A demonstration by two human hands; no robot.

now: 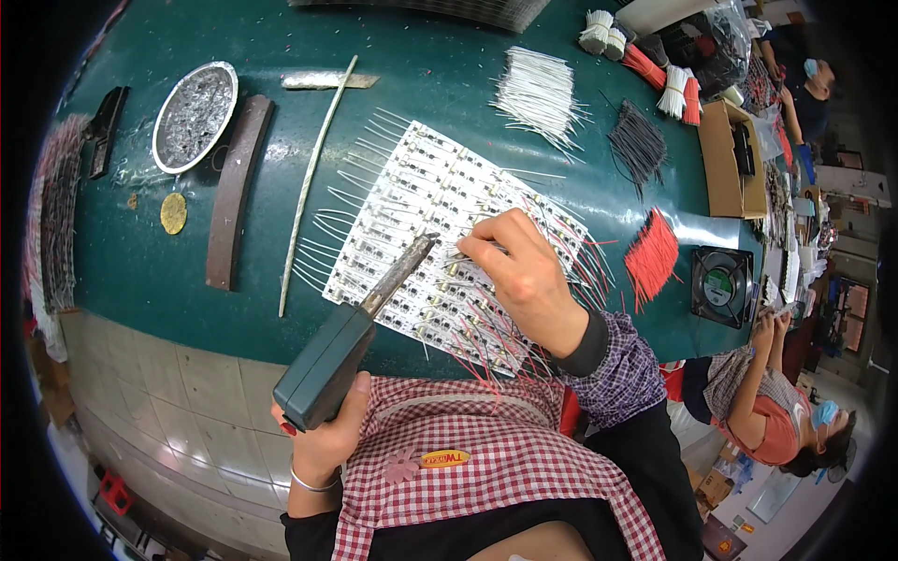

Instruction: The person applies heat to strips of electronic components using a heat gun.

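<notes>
My left hand (323, 435) is wrapped round the dark green handle of a soldering iron (327, 360). The iron's metal shaft points up and to the right, its tip over a white circuit board panel (388, 224). Thin white wires stick out from the panel's left edge; red, black and white ones fan out along its right and lower right sides. Just right of the iron's tip, my right hand (528, 285) hovers low over the panel with thumb and forefinger pinched together. Whatever lies between those fingertips is too small to make out.
Left of the panel lie a pale rod (313, 196), a brown bar (238, 196), a metal-filled bowl (195, 117) and a yellow disc (173, 214). White (538, 93), black (638, 140) and red wire piles (652, 257) flank a fan (722, 285). Two co-workers sit at right.
</notes>
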